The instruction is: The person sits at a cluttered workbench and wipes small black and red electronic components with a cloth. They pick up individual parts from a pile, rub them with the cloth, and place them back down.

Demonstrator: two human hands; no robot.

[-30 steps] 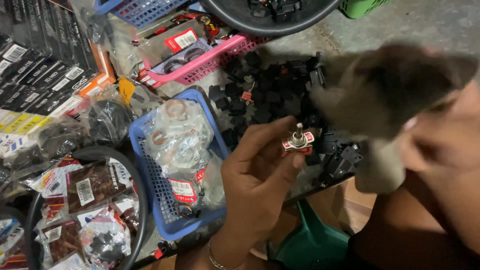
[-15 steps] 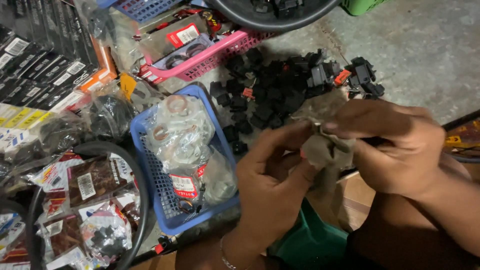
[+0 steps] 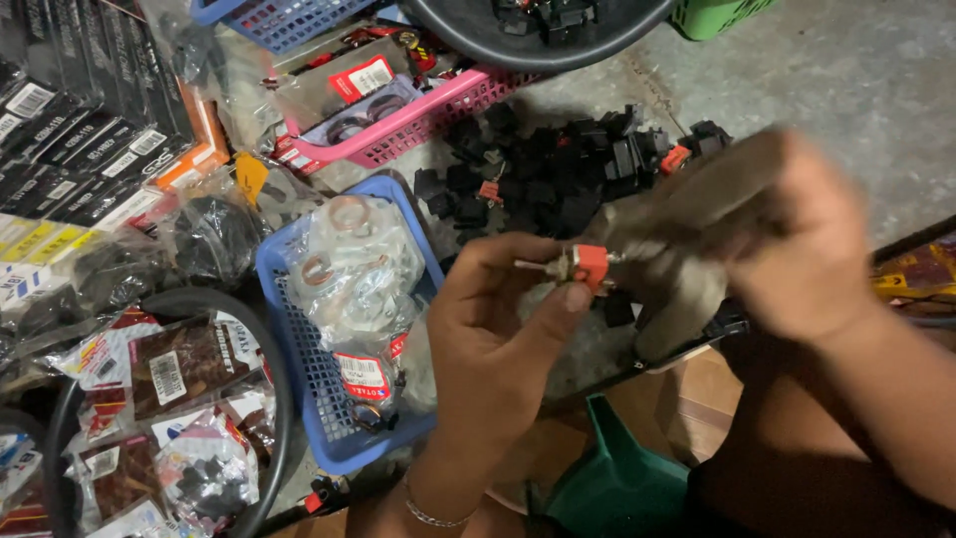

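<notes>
A: Your left hand [image 3: 498, 329] is up mid-frame, thumb and fingertips pinched shut on a small red toggle switch [image 3: 583, 267]. Metal lever pokes out to the left, red body sits to the right.

B: And the right hand [image 3: 807, 239]?

A: Blurred. It's closed round a grey-brown rag [image 3: 677, 259], and the rag is touching the switch's red body from the right side. So the switch sits between your two hands, held off the floor.

B: What's under them?

A: Concrete floor [image 3: 846, 90]. A pile of black switches [image 3: 568, 169] lies just beyond your hands, a few red ones mixed in. Can't count them, too jumbled.

B: Left side?

A: Blue basket [image 3: 299, 369] just beside your left hand, stuffed w/ clear plastic bags [image 3: 354, 269] of round metal parts. Behind it a pink basket [image 3: 398, 139] w/ more packets. Far left: rows of black packaged parts [image 3: 70, 130], flat on the floor.

B: Bottom left?

A: A black rubber ring [image 3: 274, 399] curves round bagged parts w/ labels. A black bowl [image 3: 538, 30] at the top edge holds more black pieces. Green basket [image 3: 717, 15] top right, barely in view.

B: Near your lap?

A: Green plastic thing [image 3: 617, 478] below your left wrist; can't tell what it is. Thin bracelet [image 3: 433, 513] on that wrist.
</notes>
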